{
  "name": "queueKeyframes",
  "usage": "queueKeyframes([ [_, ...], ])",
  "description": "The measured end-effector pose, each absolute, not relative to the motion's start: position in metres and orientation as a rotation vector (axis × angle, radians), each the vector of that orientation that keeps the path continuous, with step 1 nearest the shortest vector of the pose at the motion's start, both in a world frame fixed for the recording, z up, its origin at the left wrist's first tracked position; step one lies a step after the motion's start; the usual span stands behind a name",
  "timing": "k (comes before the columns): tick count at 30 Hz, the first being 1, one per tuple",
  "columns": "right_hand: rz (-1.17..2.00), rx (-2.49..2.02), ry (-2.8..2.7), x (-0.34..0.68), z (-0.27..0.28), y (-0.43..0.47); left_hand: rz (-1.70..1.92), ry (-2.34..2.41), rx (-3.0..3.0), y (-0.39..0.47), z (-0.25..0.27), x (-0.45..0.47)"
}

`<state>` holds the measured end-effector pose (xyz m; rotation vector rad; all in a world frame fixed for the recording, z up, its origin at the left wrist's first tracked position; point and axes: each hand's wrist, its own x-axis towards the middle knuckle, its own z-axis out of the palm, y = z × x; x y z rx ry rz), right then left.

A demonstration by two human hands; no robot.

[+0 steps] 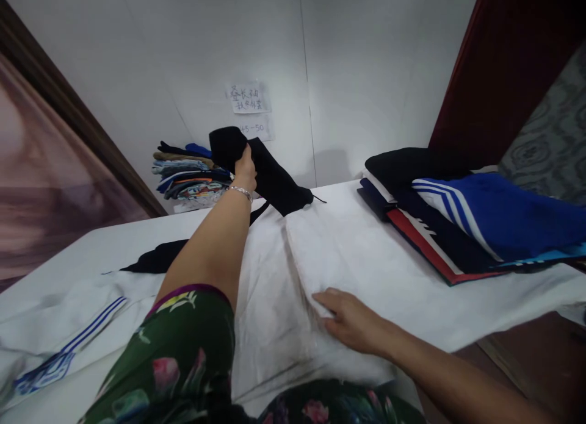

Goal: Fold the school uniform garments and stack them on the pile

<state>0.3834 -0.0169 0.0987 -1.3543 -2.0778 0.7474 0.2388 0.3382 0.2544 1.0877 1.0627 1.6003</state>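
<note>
A black-and-white jacket (270, 283) lies across the white table in front of me. My left hand (246, 171) is closed on its black upper part, lifting it above the far side of the table; a thin dark cord sticks out at its right end. Nearer to me, my right hand (345, 317) pinches an edge of the white body, thumb and fingers together. To the left spreads white cloth with blue stripes (94, 326) and a blue print, and a black piece (158, 257) lies beside my left forearm. How these pieces join is partly hidden by my arm.
At the back left stands a stack of folded clothes (190, 174). On the right, a pile of folded garments (458, 229) has a blue striped one on top. Handwritten paper notes (249, 99) hang on the wall. A pink curtain (59, 186) borders the left.
</note>
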Motion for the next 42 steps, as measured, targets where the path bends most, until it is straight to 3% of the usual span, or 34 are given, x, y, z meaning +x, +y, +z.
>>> queueKeyframes([
  [8,1.046,-1.124,-2.065,0.367,0.070,0.004,1.513,1.045,0.959,0.336,0.207,0.198],
  [15,0.608,-1.349,-2.079,0.403,0.044,0.028,1.483,0.750,0.975,0.299,0.223,0.213],
  [19,0.891,-1.361,-1.859,0.411,0.016,0.042,1.438,0.574,1.068,0.228,0.221,0.243],
  [24,1.355,-1.141,-0.853,0.430,0.025,0.064,0.923,0.818,1.030,0.090,0.118,0.257],
  [28,1.659,-0.941,-0.478,0.439,0.033,0.073,0.683,0.907,0.700,0.020,0.049,0.247],
  [37,1.603,-1.085,-0.608,0.421,0.047,0.067,0.315,0.867,1.087,0.008,0.099,0.197],
  [42,1.663,-1.158,-0.741,0.404,0.045,0.057,0.835,1.272,1.893,0.019,0.095,0.167],
])
